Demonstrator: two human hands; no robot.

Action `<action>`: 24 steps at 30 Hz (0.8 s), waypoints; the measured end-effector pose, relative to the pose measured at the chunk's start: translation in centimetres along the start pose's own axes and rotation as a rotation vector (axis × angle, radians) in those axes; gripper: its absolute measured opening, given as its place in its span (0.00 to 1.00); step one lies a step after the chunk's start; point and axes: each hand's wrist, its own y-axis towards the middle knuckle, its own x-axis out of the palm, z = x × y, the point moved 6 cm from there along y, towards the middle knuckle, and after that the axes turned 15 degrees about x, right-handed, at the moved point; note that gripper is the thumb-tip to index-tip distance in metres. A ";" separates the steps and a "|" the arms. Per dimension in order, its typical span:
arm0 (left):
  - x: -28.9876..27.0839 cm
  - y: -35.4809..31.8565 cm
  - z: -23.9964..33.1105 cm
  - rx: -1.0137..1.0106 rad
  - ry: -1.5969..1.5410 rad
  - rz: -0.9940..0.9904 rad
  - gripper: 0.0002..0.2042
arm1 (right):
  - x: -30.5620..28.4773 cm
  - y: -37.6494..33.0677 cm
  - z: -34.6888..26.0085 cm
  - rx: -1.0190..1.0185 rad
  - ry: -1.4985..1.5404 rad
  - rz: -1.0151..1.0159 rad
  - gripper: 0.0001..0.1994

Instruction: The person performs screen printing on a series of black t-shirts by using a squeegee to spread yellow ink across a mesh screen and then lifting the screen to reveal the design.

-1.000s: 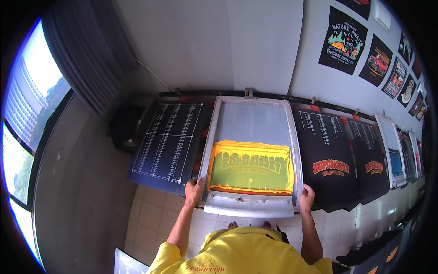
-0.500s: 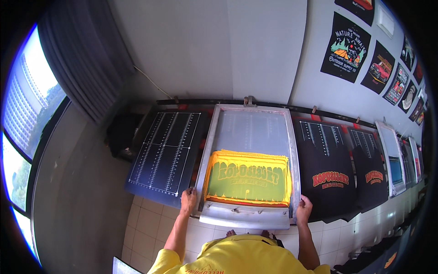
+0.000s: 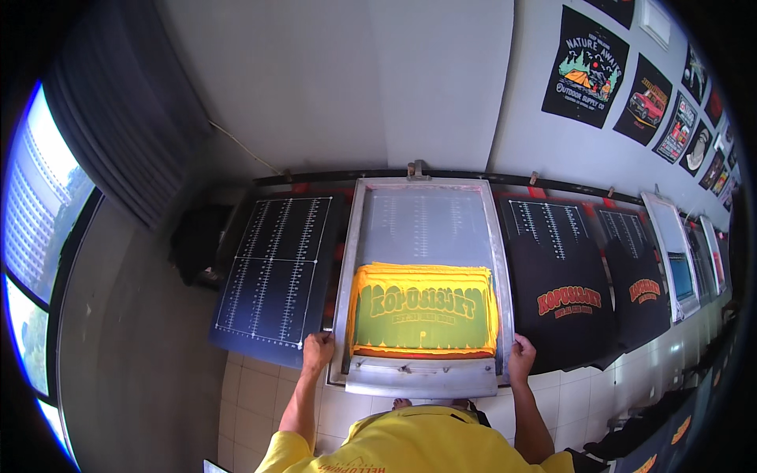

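A metal-framed printing screen (image 3: 497, 268) lies before me over a dark print board. Yellow ink (image 3: 422, 273) rings the near half of its mesh, around a greenish area with block lettering. Across the frame's near end rests a wide pale metal bar (image 3: 422, 381) with bolts, resembling a squeegee. My left hand (image 3: 318, 352) is closed at the frame's near left corner. At the near right corner my right hand (image 3: 521, 360) is closed in the same way. The fingertips of both hands are partly hidden, but each appears to grip the frame's edge.
On the left lies a dark board (image 3: 272, 268) with white ruler markings. Two black shirts with red-and-yellow lettering, a nearer one (image 3: 556, 331) and a farther one (image 3: 640, 307), lie on boards to the right. Past them stands another screen (image 3: 684, 276). A rail (image 3: 465, 175) runs behind.
The view has turned slightly, so the whole scene sits a little farther left. Lettering under the mesh stands out more sharply. Both hands stay at the frame's near corners.
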 end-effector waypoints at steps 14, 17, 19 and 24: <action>-3.7 -7.9 10.9 -0.171 -0.527 -0.360 0.18 | 0.8 -10.8 -14.5 -0.552 -0.440 -0.458 0.21; 0.5 -12.3 12.0 -0.012 -0.585 -0.885 0.21 | 3.1 -15.9 -15.5 -0.847 -0.701 -0.706 0.26; 2.7 -13.7 13.2 -0.132 -0.543 -1.029 0.22 | 4.3 -16.8 -14.4 -0.963 -0.930 -0.693 0.31; 9.6 -15.3 12.3 -0.411 -0.785 -0.903 0.25 | 5.8 -15.5 -18.2 -0.775 -0.859 -0.657 0.24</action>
